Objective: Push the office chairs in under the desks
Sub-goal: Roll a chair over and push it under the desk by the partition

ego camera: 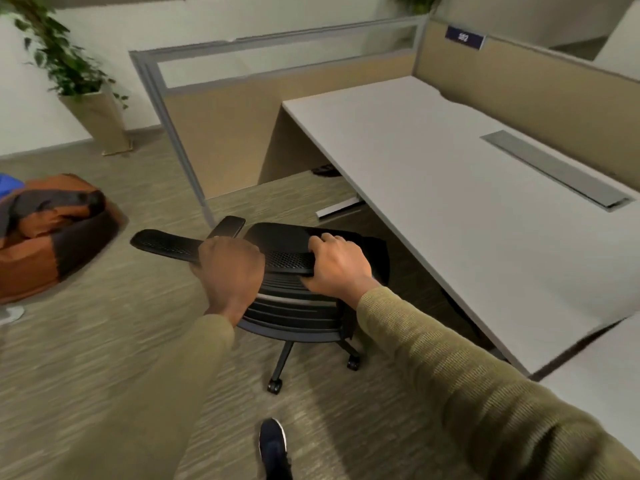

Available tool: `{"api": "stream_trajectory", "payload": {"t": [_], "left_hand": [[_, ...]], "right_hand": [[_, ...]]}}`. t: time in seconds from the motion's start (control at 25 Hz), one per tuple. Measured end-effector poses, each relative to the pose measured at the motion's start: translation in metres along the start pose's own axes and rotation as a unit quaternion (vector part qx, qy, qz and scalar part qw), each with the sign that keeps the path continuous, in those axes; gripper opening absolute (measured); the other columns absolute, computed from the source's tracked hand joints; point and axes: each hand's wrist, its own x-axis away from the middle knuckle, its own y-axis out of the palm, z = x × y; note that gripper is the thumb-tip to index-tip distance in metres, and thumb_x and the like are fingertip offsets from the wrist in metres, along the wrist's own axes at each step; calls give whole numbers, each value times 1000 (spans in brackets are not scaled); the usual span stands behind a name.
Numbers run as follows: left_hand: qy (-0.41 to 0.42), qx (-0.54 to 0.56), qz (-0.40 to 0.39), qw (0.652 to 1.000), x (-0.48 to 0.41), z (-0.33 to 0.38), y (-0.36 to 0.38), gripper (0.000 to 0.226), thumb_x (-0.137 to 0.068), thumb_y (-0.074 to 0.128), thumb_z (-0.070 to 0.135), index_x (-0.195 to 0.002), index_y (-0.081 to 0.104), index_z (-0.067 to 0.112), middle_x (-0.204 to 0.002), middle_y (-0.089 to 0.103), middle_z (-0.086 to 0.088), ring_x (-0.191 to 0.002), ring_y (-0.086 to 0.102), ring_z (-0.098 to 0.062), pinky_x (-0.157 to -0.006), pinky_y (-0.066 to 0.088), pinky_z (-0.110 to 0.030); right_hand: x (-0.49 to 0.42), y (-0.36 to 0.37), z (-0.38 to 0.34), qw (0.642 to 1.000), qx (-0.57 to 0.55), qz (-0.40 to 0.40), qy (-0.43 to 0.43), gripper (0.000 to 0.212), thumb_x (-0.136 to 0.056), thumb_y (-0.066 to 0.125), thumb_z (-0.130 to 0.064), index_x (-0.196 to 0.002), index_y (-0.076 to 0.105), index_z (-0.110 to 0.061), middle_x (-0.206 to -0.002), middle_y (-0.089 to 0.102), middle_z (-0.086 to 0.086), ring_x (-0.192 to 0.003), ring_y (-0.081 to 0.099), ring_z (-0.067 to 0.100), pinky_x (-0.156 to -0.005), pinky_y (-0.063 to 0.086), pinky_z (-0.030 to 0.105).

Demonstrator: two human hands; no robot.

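Note:
A black mesh office chair (287,247) stands on the carpet at the open left front of a white desk (450,188). Its seat is mostly outside the desk, its right side near the desk's front edge. My left hand (230,268) grips the top of the backrest left of centre. My right hand (337,265) grips the same top edge to the right. One armrest (230,226) shows beyond the backrest. Two castors (274,385) are visible below.
A beige partition (214,126) with a glass strip closes the desk's far and left sides. An orange and brown bean bag (52,230) lies on the floor at left. A potted plant (93,116) stands at the back left. My shoe (273,445) is behind the chair.

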Motion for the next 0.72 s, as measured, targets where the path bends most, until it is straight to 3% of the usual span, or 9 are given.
{"api": "stream_trajectory", "payload": {"t": [0.32,0.52,0.72], "left_hand": [[113,35,-108,987,-145,-1,67,32,-94,45,45,-99,69,23,-111,63,2,-120,42,-29,-98,35,-57],[166,45,-189,967,-226,-2,106,29,-100,45,44,-108,65,24,-120,60,3,-131,37,-27,-106,29,-67],[183,56,-189,963,-291,8,147,28,-99,42,45,-102,63,26,-116,60,5,-128,38,-24,-105,30,-70]], "right_hand": [[-110,9,39,992,7,27,121,44,-72,64,-63,-100,55,-29,-86,49,-9,-80,56,17,-64,37,30],[-173,17,59,984,13,32,175,46,-74,67,-61,-104,56,-28,-93,56,-5,-77,50,16,-65,40,30],[-233,22,91,981,25,34,189,44,-76,67,-55,-105,58,-24,-95,61,1,-83,59,23,-65,42,31]]}}
